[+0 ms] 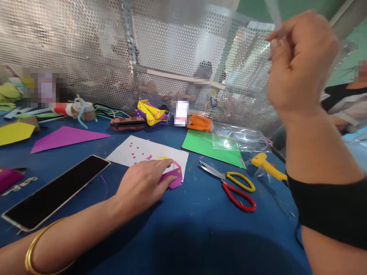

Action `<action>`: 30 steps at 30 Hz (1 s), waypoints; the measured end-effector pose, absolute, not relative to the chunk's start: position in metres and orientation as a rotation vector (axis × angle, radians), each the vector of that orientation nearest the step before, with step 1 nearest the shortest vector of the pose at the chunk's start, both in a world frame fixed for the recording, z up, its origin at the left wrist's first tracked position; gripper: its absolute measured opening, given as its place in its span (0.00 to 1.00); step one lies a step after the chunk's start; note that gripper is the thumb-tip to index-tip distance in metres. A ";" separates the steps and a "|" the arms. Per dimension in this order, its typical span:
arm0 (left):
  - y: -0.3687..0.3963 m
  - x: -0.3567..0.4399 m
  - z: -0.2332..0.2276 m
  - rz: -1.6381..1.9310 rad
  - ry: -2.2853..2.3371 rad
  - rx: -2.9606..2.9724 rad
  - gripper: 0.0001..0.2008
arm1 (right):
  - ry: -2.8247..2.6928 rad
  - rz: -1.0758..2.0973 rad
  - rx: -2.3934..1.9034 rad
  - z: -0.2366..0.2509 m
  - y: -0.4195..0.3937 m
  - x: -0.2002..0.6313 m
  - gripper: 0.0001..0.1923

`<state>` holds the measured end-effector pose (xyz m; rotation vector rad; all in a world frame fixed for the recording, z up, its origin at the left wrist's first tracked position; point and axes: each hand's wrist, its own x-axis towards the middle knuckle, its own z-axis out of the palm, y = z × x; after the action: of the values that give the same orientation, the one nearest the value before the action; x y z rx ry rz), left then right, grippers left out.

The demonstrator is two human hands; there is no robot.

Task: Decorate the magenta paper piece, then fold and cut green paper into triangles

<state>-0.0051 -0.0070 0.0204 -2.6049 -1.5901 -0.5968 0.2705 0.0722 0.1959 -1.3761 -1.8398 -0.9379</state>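
My left hand (143,183) rests flat on the blue table, fingertips pressing a small purple paper piece (173,178) that lies at the edge of a white sheet (143,151) dotted with pink bits. My right hand (298,61) is raised high at the right, fingers pinched on a thin clear strip (273,13) that runs upward; the strip is blurred. Red-and-yellow scissors (232,183) lie on the table between the two hands, untouched.
A phone (54,191) lies at the left. Green paper (213,147), a clear plastic bag (243,139), a yellow-handled cutter (268,166), purple (63,138) and yellow paper (14,132) and folded paper pieces (149,112) lie around. A perforated metal screen (86,49) stands behind. Another person sits at right.
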 end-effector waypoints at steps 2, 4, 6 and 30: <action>-0.008 -0.004 0.019 -0.675 -1.542 -2.596 0.17 | -1.753 -1.060 -1.514 0.192 0.042 0.283 0.17; -0.010 -0.003 0.019 -0.750 -1.472 -2.602 0.17 | -1.674 -1.071 -1.718 0.177 0.018 0.299 0.15; -0.011 -0.001 0.020 -0.805 -1.409 -2.622 0.17 | -1.626 -1.075 -1.945 0.157 -0.001 0.318 0.14; -0.014 0.001 0.021 -0.846 -1.327 -2.611 0.18 | -1.783 -0.700 -2.649 0.029 -0.011 0.382 0.20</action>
<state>0.0010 -0.0138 0.0206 -2.6109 -1.3269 -0.8456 0.3823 -0.0109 0.0290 -2.6495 -1.7826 -0.7001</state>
